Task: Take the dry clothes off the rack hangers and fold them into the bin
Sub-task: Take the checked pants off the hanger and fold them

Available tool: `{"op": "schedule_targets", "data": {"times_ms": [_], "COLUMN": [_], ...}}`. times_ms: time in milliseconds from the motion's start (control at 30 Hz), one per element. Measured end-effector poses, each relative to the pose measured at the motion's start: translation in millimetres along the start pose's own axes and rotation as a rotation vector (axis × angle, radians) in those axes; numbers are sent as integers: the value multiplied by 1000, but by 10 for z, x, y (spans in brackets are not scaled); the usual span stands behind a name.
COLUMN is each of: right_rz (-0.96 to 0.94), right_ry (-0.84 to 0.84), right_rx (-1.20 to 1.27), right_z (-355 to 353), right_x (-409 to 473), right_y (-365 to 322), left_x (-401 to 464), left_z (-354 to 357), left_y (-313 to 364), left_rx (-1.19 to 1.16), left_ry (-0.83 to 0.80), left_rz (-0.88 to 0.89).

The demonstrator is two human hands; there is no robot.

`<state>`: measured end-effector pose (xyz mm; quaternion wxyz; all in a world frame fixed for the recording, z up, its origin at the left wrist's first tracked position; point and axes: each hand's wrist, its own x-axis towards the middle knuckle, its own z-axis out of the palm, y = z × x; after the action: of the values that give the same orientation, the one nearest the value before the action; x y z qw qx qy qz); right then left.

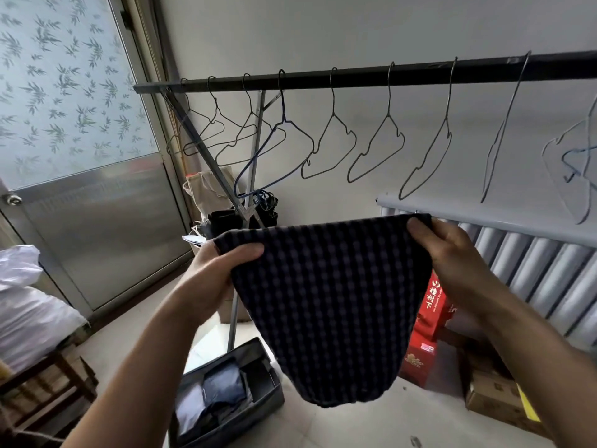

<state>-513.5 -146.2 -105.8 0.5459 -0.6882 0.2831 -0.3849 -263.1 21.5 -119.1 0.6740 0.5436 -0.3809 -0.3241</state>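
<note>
Both hands up mid-frame: left hand (210, 270) & right hand (452, 250) pinch the cloth (329, 302) by its top corners. Fold edges even, then lower into bin (274, 396), bottom centre.

Above both hands, wire hangers (329, 143) crowd the rack bar (355, 76). Below the left hand (206, 279), the bin (274, 392) stands open-topped; red boxes (429, 324) block below the right hand (452, 257).

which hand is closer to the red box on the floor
Right. The right hand sits just above the red box; the left hand is across the checked cloth.
</note>
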Motion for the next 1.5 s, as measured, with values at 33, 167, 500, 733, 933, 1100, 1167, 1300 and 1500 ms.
{"op": "schedule_targets", "data": {"times_ms": [33,167,500,733,933,1100,1167,1300,1500], "right_rz": [9,-5,169,298,329,366,352,371,344], "right_ry": [-5,18,98,160,-221,-244,-96,16,72], "right_rx": [48,119,429,523,665,385,358,397,449], "right_z": [27,138,163,-41,-218,-112,-90,-47,-112], "right_x": [5,50,196,243,47,-71,-50,-82,-36], "right_y": [17,2,-202,-25,316,616,625,594,611], "left_x": [8,82,-198,-205,-100,-78,-62,-109,-194], "left_z": [42,170,313,537,632,616,588,597,584], "left_y": [-34,-127,-564,-491,-421,-436,-481,-579,-810], "left_rx": [-136,-359,-414,-410,-424,-374,-303,-290,6], "left_ry": [18,103,-243,-62,79,181,227,252,78], "left_rz": [-39,-162,-307,-218,-227,-257,-272,-279,-193]}}
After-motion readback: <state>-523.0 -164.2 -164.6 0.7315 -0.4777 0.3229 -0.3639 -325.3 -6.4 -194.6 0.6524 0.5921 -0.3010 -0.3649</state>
